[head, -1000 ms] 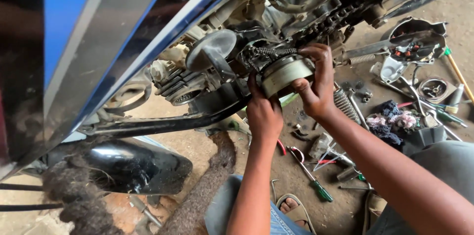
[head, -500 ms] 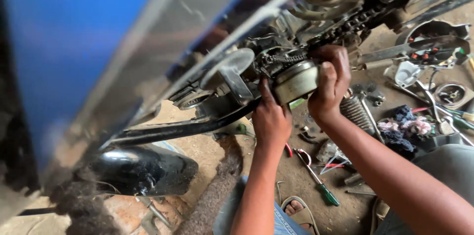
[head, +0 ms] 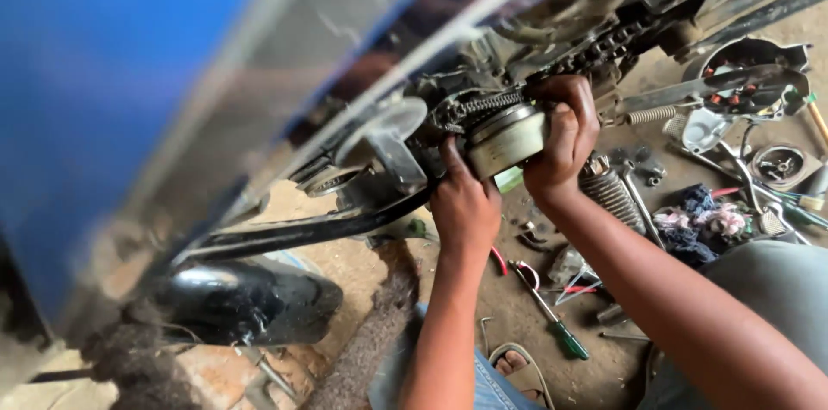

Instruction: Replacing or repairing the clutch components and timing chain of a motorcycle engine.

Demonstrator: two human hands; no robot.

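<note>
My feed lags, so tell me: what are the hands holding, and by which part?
Both hold the round pale metal drum on the engine: right hand around its outer rim, left hand against its lower side.

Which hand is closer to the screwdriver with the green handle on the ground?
Left. The left hand is right above the green-handled screwdriver, under the round metal part. The right hand sits higher, gripping that part's side.

Blue panel [head: 112,74] blurred and cut off at top-left, round engine part [head: 507,141] half hidden behind right hand [head: 561,138], left hand [head: 464,203] fingertips out of sight, small floor tools [head: 759,194] too blurred to identify
</note>
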